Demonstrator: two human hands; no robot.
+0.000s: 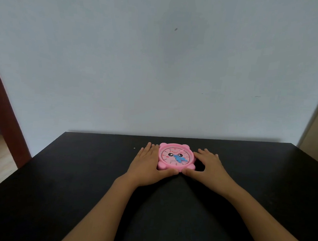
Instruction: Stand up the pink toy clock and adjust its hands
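The pink toy clock [172, 155] lies flat, face up, on the black table [76, 180] near its far edge. Its face has cartoon eyes and blue hands [180, 159] pointing toward the lower right. My left hand [148, 166] rests against the clock's left side, fingers stretched along the rim and thumb at the near edge. My right hand [209, 165] lies at the clock's right side, its thumb touching the near edge beside my left thumb. Both hands frame the clock; it stays on the table.
A plain pale wall [158, 64] rises right behind the table. A reddish-brown wooden post [7, 122] stands at the left, with wooden floor below it. A small white speck [134, 148] lies on the table left of the clock.
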